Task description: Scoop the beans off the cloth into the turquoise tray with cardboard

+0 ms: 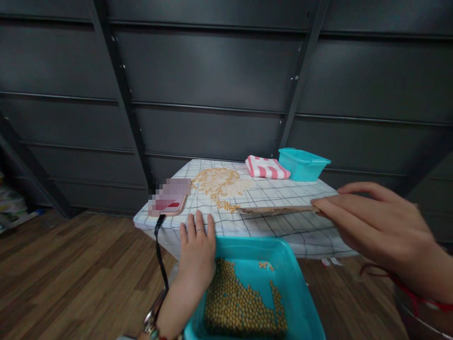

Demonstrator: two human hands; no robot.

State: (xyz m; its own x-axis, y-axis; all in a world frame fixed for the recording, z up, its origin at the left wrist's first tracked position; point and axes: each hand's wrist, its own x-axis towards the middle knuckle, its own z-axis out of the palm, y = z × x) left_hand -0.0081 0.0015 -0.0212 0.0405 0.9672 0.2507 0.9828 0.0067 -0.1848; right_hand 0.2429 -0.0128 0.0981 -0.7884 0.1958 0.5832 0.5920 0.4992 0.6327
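My right hand [378, 231] pinches one end of a thin strip of cardboard [276, 210], held low over the tabletop and seen nearly edge-on. Its far end is by a small trail of yellow soybeans [227, 206]. My left hand [197, 248] lies with its fingers stretched out at the table's front edge, close to the left rim of a blue tub [295, 269]. Inside the tub are many soybeans [244, 304], mostly at the left and near side. On the cloth, a spread pile of white rice grains [219, 182] is mixed with soybeans.
The table wears a white checked cloth [297, 191]. At its left sits a phone [173, 198], partly pixelated, with a black strap [159, 250] hanging down. A pink-striped towel [267, 167] and a smaller blue basket [304, 165] stand at the back right. Dark metal panels rise behind.
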